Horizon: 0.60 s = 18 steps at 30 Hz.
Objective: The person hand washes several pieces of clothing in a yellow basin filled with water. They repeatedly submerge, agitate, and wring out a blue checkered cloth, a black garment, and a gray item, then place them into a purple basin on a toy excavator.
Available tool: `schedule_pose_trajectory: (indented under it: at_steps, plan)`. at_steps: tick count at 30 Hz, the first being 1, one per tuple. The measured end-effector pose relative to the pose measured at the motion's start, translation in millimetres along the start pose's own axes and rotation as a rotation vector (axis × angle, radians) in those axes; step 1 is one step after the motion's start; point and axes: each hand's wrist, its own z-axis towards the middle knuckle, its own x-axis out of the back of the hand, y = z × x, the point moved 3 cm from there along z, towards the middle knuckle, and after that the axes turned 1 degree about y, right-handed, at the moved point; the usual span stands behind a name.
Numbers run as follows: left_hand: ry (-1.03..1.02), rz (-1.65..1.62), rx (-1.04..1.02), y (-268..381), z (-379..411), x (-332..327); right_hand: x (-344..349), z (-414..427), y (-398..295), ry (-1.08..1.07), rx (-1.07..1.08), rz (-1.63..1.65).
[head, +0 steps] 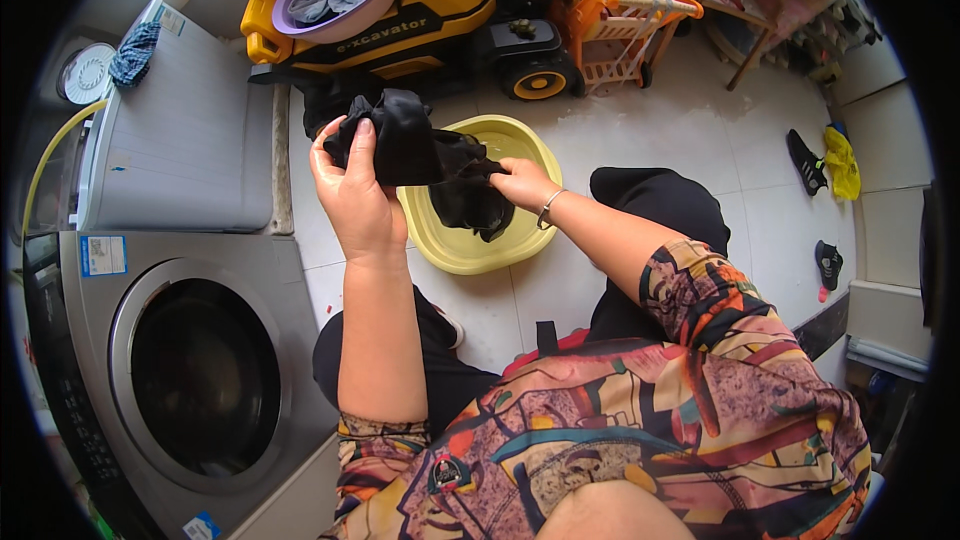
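Observation:
A black cloth garment (409, 142) is stretched between my two hands above a yellow plastic basin (480, 259). My left hand (358, 187) grips one bunched end, thumb on top, beyond the basin's left rim. My right hand (526, 184), with a bangle at the wrist, pinches the garment near the basin's middle. A dark fold hangs down between the hands into the basin; whether it touches the bottom I cannot tell. Some clear water seems to lie in the basin, which stands on the tiled floor between my knees.
At the left are a front-loading washing machine (180, 247) and a grey appliance with a checked cloth (135, 52). Beyond the basin stands a toy excavator (442, 7) bearing a purple basin (281, 11) of wet cloth. An orange toy cart (615, 34) and black shoes (806, 161) stand to the right.

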Motion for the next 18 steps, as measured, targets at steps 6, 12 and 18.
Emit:
schedule_pose_trajectory:
  at_steps: [6,12,18]
  plan:
    - [-0.015,0.204,-0.060,-21.7,9.2,19.0,2.5,-3.6,-10.7,-0.039,-0.052,0.332]
    - [0.051,0.404,0.125,-65.9,13.8,44.9,10.8,0.1,-23.0,0.033,0.086,0.498]
    - [0.035,0.653,0.382,-131.2,9.0,82.0,10.5,-1.0,-48.7,-0.008,0.202,0.703]
